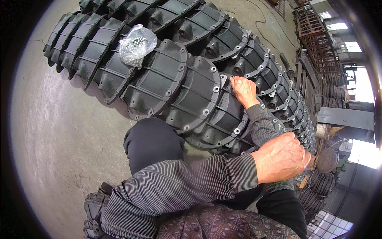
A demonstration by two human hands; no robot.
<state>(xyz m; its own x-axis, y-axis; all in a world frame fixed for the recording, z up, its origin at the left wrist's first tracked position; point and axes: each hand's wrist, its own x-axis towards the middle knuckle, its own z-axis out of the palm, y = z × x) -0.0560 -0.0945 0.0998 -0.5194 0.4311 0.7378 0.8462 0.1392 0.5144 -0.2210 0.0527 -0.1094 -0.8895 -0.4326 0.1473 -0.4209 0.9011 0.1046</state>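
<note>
My left arm reaches across from the left, over my right forearm. My left hand point(281, 157) is closed in a fist at the right, above the row of parts, and whatever it may hold is hidden. Farther off, my right hand point(244, 91) pinches at the rim of a black cast metal cover point(227, 104). Its fingertips touch or nearly touch a bolt hole there; anything between them is too small to name. Several such ribbed covers stand packed in rows, many with pale metal rings in their flange holes. A clear plastic bag point(137, 44) of small metal pieces rests on the covers at the left.
Grey concrete floor point(59, 131) spreads to the left. A second row of covers point(207, 24) runs behind the near one. Rusty metal racks point(318, 44) and stacked coils point(318, 187) stand at the right. My knee point(153, 141) is close to the near row.
</note>
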